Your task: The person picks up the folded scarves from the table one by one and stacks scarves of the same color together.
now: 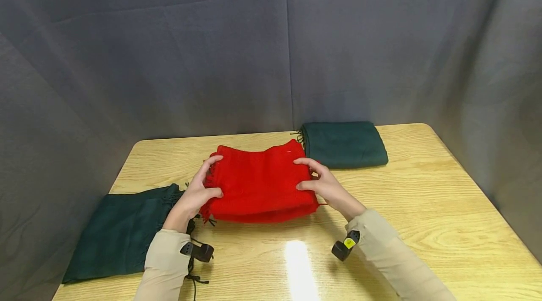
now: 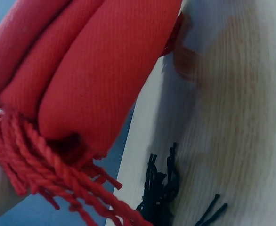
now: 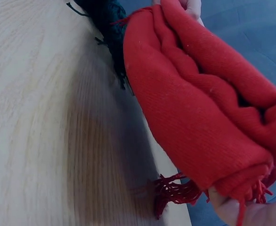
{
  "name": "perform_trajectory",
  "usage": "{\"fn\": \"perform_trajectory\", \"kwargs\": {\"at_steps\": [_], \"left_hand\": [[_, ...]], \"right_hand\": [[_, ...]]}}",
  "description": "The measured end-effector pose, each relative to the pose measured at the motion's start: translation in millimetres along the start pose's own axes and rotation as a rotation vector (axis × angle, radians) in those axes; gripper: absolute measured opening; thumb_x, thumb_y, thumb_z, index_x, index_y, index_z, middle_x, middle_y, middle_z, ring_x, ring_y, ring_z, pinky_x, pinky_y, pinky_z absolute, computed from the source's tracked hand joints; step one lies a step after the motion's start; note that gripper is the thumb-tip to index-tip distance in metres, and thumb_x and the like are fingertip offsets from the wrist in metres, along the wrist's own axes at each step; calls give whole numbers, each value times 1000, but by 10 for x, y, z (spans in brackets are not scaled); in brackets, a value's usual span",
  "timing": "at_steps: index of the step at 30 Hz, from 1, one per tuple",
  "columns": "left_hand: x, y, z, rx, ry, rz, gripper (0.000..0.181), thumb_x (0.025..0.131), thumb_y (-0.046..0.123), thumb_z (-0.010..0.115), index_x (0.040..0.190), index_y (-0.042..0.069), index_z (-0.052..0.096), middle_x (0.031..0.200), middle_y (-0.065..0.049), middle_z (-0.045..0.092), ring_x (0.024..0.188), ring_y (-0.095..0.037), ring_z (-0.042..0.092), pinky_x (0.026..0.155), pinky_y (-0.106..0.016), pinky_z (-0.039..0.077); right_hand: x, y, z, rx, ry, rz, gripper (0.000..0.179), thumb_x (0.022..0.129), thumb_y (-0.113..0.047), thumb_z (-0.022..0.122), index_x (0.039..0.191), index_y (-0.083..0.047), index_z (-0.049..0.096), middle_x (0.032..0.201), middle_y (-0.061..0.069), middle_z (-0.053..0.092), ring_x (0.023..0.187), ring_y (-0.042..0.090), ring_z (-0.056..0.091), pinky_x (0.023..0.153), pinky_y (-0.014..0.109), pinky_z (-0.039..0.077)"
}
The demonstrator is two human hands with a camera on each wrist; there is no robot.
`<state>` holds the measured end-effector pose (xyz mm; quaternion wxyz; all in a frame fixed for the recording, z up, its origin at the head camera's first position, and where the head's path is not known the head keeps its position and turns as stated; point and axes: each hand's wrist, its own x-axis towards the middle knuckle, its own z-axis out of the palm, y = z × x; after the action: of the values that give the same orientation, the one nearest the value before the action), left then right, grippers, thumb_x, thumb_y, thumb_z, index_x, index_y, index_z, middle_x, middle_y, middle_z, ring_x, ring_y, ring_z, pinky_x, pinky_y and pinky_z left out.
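Observation:
Both hands grip a folded red scarf [image 1: 260, 178], held level above the wooden table. My left hand [image 1: 195, 195] pinches its left end, thumb and fingers spread over the top edge. At the right end, my right hand [image 1: 326, 186] holds it the same way. In the left wrist view, the scarf's thick layered folds [image 2: 95, 70] end in twisted red fringe [image 2: 29, 146]. From the right wrist, its folded edge [image 3: 190, 99] runs over the table, with a shadow beneath, and fingertips [image 3: 223, 207] curl under the near end.
A dark green fringed scarf [image 1: 118, 233] lies flat at the table's left, its black-looking tassels [image 1: 192, 275] pointing right. Another dark green scarf [image 1: 345, 146], neatly folded, lies at the back right. Grey curtains [image 1: 211, 56] surround the table [image 1: 423, 197] behind and at the sides.

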<state>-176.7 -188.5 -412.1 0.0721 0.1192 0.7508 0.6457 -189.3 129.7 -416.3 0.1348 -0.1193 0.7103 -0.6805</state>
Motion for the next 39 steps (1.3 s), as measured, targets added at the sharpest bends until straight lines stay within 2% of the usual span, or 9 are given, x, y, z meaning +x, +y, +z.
{"fn": "perform_trajectory", "kwargs": {"at_steps": [9, 17, 26, 39], "left_hand": [[82, 4, -24, -4, 19, -31, 81, 68, -17, 52, 138, 15, 30, 134, -11, 26, 115, -28, 27, 77, -32, 44], [133, -6, -50, -27, 32, -32, 80, 68, -17, 52, 139, 15, 30, 131, -11, 28, 113, -27, 28, 75, -31, 44], [215, -7, -73, -28, 66, -49, 83, 66, -15, 55, 139, 17, 32, 126, -11, 32, 110, -29, 32, 77, -35, 44], [365, 4, -81, -44, 105, -84, 81, 68, -14, 55, 139, 16, 32, 125, -13, 32, 110, -30, 35, 76, -35, 47]], "right_hand": [[68, -27, -11, -22, 17, -12, 54, 75, 5, 60, 127, -6, 47, 113, 15, 45, 96, 27, 44, 71, 32, 49], [173, -51, -11, -43, 27, -36, 55, 74, 5, 62, 126, -5, 49, 106, 14, 49, 91, 24, 47, 71, 28, 46], [255, -67, 3, -84, 58, -17, 55, 74, 4, 63, 126, -8, 50, 109, 13, 48, 93, 25, 45, 73, 29, 45], [381, -80, -29, -96, 101, 31, 57, 72, 3, 63, 126, -12, 51, 113, 12, 46, 99, 26, 43, 75, 31, 46]]}}
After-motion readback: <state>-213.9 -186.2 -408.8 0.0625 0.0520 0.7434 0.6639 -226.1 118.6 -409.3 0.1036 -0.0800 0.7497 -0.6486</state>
